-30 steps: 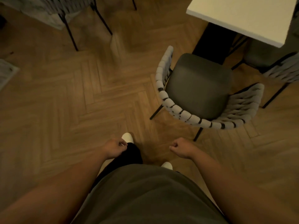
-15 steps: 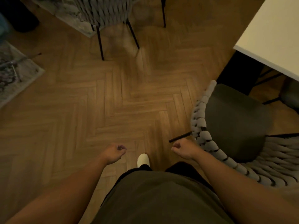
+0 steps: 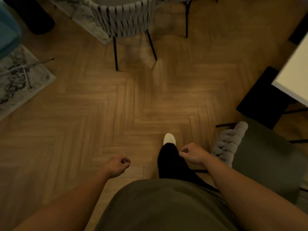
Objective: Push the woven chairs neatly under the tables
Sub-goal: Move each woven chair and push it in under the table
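Above parquet (image 3: 83, 130), left hand (image 3: 116, 165) and right hand (image 3: 193, 154) fingers curl, empty.

olive-green top (image 3: 166, 207), black trouser leg (image 3: 170, 164), white shoe (image 3: 169, 138); bare forearms (image 3: 66, 204) — left hand (image 3: 116, 165), right hand (image 3: 193, 155) bare
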Demonstrator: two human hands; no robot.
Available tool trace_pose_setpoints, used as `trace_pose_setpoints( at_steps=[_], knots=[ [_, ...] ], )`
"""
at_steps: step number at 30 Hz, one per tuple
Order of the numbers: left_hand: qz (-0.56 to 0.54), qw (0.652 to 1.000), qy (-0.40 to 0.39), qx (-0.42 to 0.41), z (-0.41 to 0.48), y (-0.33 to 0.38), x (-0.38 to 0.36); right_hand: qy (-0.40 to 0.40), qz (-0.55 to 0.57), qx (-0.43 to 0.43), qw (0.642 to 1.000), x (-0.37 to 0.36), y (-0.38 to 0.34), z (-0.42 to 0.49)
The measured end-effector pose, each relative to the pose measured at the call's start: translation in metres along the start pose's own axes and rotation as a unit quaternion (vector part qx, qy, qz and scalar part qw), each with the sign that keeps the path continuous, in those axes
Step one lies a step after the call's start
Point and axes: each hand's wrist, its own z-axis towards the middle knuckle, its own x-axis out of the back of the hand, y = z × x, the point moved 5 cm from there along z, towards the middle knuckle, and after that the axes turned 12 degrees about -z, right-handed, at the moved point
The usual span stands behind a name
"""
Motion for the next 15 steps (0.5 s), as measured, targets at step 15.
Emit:
trace_pose_setpoints(
  at_steps=[15],
  knots=[
    [-0.104, 0.993, 0.059, -0.019, 0.131, 0.187, 0.16, -0.007, -0.059, 0.039, 0.997, 0.24, -0.06, 0.163]
  ],
)
